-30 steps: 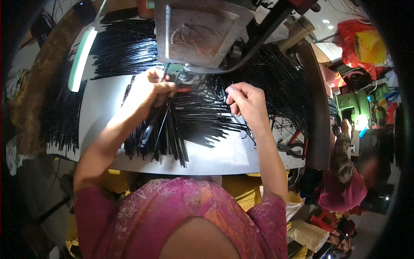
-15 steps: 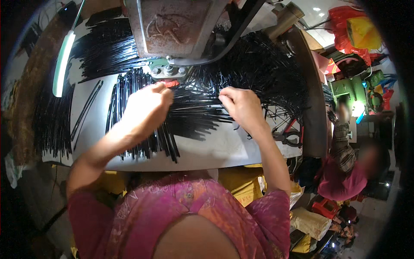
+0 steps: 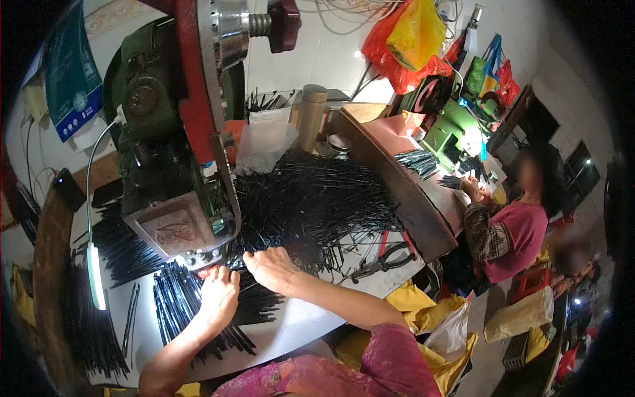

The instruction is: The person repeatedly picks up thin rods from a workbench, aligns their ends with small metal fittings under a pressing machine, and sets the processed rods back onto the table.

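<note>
My left hand [image 3: 218,298] rests on a fan of thin black rods [image 3: 192,311] on the white table [image 3: 297,324], fingertips just below the press machine's [image 3: 178,165] lower end. My right hand [image 3: 272,268] lies beside it, fingers curled on black rods at the edge of the big heap [image 3: 311,205]. Whether either hand pinches a rod is hidden by the fingers.
A lit lamp bar [image 3: 96,274] stands at the left. Pliers [image 3: 383,261] lie on the table's right part. A clear plastic bag [image 3: 264,145] and a wooden cylinder [image 3: 311,116] stand behind the heap. Another person in a pink top [image 3: 509,231] works at a bench to the right.
The view has swung up and to the right, showing the machine's upper part and the room. Both hands have come closer together under the machine's end.
</note>
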Available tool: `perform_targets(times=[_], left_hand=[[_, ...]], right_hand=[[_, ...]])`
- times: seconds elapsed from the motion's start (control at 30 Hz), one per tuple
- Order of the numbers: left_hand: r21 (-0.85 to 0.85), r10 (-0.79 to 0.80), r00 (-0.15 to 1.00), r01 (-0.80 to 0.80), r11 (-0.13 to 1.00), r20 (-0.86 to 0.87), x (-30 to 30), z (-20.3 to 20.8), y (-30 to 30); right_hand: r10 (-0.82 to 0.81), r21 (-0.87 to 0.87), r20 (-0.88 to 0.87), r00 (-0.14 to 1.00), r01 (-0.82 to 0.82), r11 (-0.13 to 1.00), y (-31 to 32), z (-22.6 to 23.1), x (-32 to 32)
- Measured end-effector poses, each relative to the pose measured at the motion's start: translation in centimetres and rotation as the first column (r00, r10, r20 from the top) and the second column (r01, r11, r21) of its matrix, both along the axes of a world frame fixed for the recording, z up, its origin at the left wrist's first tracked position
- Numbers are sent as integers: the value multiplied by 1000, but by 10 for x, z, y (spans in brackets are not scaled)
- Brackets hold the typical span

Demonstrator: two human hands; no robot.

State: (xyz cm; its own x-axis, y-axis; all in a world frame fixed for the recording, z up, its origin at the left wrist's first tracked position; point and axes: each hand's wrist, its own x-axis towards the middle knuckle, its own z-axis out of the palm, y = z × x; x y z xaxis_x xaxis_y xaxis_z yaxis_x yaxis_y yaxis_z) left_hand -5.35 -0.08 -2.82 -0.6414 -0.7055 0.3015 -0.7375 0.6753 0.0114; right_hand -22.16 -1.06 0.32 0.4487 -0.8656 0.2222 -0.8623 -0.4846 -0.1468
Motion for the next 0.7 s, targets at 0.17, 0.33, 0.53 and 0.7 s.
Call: perform_targets(times=[0.17,0.33,0.53,0.7], left_hand=[[80,-5,995,13,997,-101,3,2,-1],[212,72,969,-21,977,-238,0,5,0],[125,-53,984,74,989,-169,-10,-2,-4],[73,-82,987,93,993,-139,-9,-4,-6]], right_hand=[[-26,13,-10,1000,26,1000,20,9,-12],[124,-80,-147,981,-137,987,54,15,-25],[359,-213,-153,921,-386,898,97,9,-23],[288,-168,-262,921,-337,926,92,3,-47]])
